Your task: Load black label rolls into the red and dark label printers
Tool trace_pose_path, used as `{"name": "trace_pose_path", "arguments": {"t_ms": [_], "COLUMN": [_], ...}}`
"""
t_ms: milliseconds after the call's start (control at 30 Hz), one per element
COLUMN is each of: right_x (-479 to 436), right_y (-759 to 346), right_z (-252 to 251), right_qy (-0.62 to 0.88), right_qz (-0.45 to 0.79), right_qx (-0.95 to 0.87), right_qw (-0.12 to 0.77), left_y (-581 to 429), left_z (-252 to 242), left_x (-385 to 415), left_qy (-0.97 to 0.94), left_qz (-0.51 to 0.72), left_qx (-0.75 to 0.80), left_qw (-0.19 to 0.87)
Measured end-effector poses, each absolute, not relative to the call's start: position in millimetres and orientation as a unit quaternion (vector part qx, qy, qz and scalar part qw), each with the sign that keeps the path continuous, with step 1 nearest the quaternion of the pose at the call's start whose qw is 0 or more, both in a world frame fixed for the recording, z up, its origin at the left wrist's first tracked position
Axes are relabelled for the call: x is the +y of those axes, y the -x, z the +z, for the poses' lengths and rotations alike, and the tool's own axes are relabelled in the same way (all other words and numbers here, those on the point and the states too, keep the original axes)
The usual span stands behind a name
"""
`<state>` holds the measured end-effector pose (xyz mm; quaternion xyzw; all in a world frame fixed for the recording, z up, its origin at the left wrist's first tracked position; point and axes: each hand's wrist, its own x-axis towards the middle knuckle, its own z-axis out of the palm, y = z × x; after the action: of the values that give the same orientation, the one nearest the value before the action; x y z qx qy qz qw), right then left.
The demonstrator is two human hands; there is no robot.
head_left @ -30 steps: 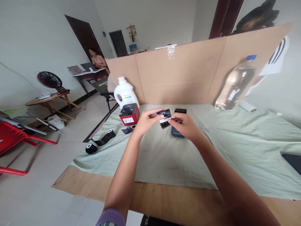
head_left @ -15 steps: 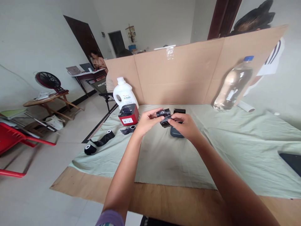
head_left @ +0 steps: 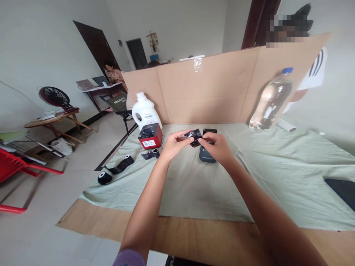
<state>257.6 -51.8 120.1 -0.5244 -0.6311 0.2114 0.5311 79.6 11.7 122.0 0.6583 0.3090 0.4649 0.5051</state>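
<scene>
Noticeably, the black roll [head_left: 194, 135] has been drawn into a more compact bundle over the last second: a lower flap and a pale band were shown beneath the cylinder earlier; now the band is not seen and the two parts are bunched together. By judgement, loose film is being turned or gathered by fingertip. The roll is held up above the green cloth [head_left: 183, 192], just left of a dark device [head_left: 208, 156] in this view. Its left side is clamped between thumb and fingers of the left hand [head_left: 174, 145]; its right, near edge is pinched by the right hand [head_left: 216, 146]. Long axis laid roughly left to right, right end angled slightly away. Core opening not made out; facing uncertain.
</scene>
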Motion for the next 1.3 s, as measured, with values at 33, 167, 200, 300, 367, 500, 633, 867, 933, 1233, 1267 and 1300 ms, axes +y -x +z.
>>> {"name": "trace_pose_path", "arguments": {"t_ms": [33,167,200,300,367,500,633,867,933,1233,1267,1300], "right_x": [-50,-43,-41,-40,-40,-40,-39,-42,-44,-43,-42,-41], "right_y": [-258,-261,-262,-265,-266,-267,-267,-257,-256,-263,-263,-263], "right_z": [118,108,106,103,103,102,100,103,105,106,105,103], "right_qy": [0.523,0.519,0.515,0.493,0.479,0.473,0.492,0.476,0.468,0.501,0.501,0.499], "right_qz": [0.205,0.193,0.193,0.183,0.178,0.187,0.184,0.268,0.285,0.213,0.218,0.224], "right_qx": [-0.626,-0.602,-0.603,-0.634,-0.662,-0.674,-0.654,-0.612,-0.612,-0.646,-0.643,-0.644], "right_qw": [0.54,0.576,0.578,0.567,0.548,0.535,0.545,0.571,0.57,0.535,0.536,0.535], "left_y": [-80,-81,-82,-84,-87,-93,-92,-81,-80,-84,-84,-84], "left_z": [122,120,119,113,108,99,99,122,122,107,108,108], "left_x": [11,11,11,13,15,19,19,2,2,17,17,16], "left_qy": [-0.657,-0.659,-0.659,-0.655,-0.644,-0.626,-0.694,-0.848,-0.835,-0.73,-0.732,-0.735], "left_qz": [0.46,0.435,0.43,0.421,0.421,0.392,0.399,0.408,0.416,0.4,0.389,0.382], "left_qx": [0.31,0.317,0.321,0.334,0.34,0.351,0.353,0.273,0.292,0.253,0.242,0.235], "left_qw": [0.51,0.526,0.527,0.531,0.542,0.576,0.484,0.2,0.212,0.493,0.503,0.509]}}
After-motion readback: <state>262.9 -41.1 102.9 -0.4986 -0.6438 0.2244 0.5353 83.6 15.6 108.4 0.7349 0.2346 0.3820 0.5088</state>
